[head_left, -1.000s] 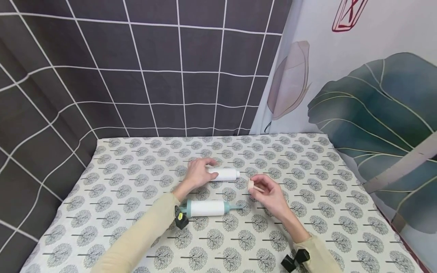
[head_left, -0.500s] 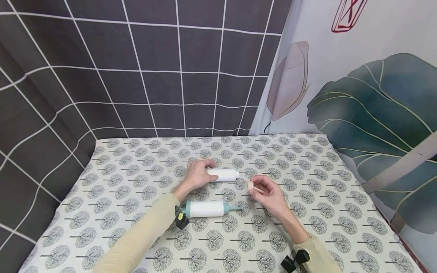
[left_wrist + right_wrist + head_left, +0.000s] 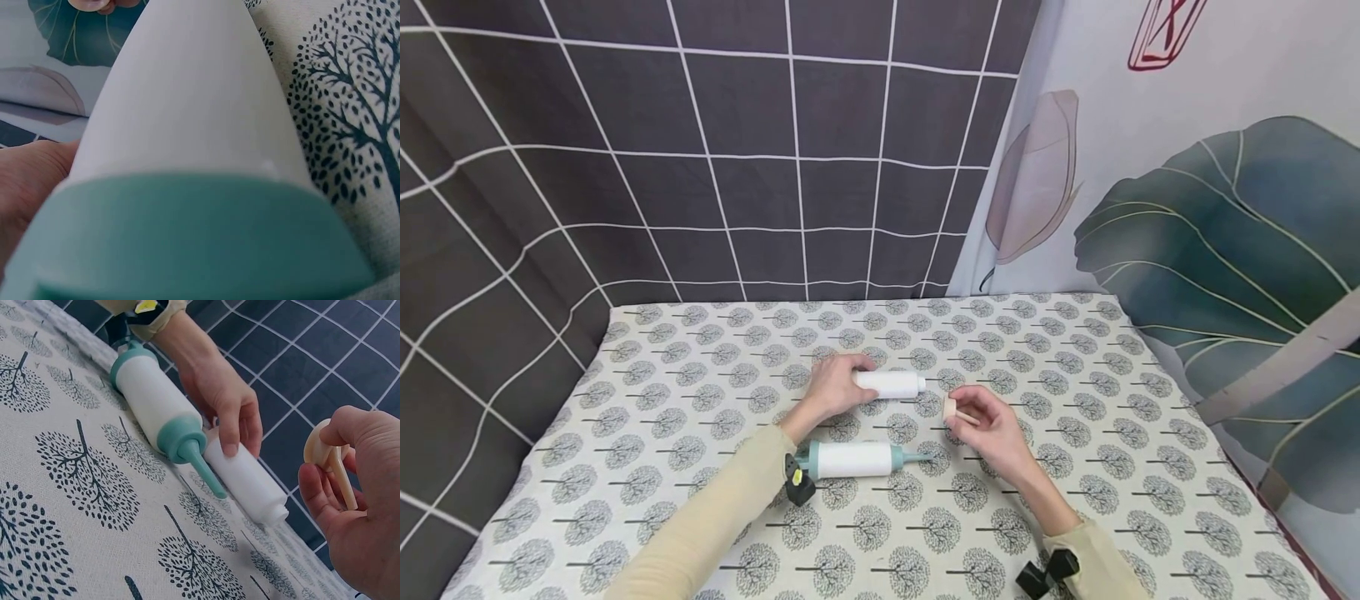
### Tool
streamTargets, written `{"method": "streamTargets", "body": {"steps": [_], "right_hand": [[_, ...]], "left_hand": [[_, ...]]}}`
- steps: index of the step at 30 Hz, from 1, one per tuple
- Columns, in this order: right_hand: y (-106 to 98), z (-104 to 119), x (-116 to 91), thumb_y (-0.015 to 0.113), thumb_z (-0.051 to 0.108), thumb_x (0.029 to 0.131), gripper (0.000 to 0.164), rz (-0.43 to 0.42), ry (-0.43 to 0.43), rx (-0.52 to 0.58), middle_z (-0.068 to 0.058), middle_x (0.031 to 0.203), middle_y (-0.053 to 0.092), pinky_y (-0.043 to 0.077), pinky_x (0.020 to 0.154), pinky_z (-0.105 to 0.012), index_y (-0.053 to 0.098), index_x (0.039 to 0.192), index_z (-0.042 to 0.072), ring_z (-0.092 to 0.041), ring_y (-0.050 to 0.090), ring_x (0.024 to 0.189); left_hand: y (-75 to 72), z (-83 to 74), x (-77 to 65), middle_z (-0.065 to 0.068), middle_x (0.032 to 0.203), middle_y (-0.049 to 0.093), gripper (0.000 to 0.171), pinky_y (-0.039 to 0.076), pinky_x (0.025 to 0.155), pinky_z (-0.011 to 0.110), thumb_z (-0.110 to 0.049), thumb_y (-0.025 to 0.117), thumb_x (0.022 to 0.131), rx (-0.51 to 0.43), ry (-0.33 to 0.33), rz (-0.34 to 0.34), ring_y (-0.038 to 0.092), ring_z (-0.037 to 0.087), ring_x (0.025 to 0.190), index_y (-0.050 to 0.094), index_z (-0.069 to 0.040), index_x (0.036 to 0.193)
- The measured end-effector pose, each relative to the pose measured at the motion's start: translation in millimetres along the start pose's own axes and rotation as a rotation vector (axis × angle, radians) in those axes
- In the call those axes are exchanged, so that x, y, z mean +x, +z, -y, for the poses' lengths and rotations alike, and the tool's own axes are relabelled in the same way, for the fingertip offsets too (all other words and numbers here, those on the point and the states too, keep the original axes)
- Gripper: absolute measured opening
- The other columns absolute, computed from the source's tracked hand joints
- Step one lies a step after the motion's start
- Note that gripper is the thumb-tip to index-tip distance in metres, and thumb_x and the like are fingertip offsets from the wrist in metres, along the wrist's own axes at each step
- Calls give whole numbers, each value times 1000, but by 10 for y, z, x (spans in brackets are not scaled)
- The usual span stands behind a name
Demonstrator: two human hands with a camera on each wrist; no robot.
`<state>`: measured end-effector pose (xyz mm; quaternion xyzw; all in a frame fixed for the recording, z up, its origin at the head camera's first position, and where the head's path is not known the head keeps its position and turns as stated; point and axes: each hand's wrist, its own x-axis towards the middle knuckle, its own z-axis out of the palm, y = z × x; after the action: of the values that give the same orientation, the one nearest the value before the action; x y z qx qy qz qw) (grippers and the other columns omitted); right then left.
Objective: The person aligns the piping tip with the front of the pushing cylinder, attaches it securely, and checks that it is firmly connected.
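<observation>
A slim white bottle (image 3: 890, 384) with a narrow neck lies on its side on the cloth, the neck toward the right. My left hand (image 3: 835, 386) grips its left end between thumb and fingers. Just right of the neck, my right hand (image 3: 992, 425) pinches a cream-coloured cap with a thin spout (image 3: 339, 472), held apart from the bottle. Nearer to me lies a thicker white tube with teal ends and a long teal nozzle (image 3: 159, 400), which fills much of the left wrist view. My left forearm passes over its rear end.
Both things lie on a table cloth (image 3: 1030, 533) printed with trees. A dark grid-patterned curtain (image 3: 730, 150) hangs behind the table and along the left. A pale curtain with large leaves (image 3: 1225, 217) hangs on the right.
My left thumb has shifted slightly down along the near side of the slim white bottle. The right hand and the cream cap have stayed where they were.
</observation>
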<state>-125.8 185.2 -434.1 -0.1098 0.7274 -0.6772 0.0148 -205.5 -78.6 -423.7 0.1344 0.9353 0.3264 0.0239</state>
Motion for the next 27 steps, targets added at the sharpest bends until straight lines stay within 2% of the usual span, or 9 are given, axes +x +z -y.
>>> {"method": "streamTargets", "body": {"steps": [5,12,21,27], "right_hand": [[5,-2,0,69,-10,83,39,-1,8,-6,-17,110,63,55,85,-27,55,119,-10,-17,64,98],[19,-1,17,69,-11,82,39,-1,9,-3,-24,113,61,54,87,-27,55,119,-11,-18,63,101],[17,-15,33,67,-13,82,40,10,-9,10,-25,115,60,54,87,-27,54,119,-12,-17,63,102],[15,-22,47,66,-15,82,40,9,-19,18,-27,115,59,54,88,-28,53,119,-13,-16,64,102]], "left_hand": [[-4,5,-1,6,115,71,47,38,99,50,-20,87,74,0,-5,4,60,26,99,71,-14,118],[-3,27,-4,8,116,70,48,38,100,51,-18,87,74,-6,15,1,60,28,101,70,-12,119],[-77,52,-27,7,114,70,47,44,89,45,-15,87,74,-44,-8,-1,59,23,92,71,-15,118],[-145,28,-89,7,115,71,48,45,89,45,-16,87,74,-52,22,-9,61,24,95,71,-13,119]]}}
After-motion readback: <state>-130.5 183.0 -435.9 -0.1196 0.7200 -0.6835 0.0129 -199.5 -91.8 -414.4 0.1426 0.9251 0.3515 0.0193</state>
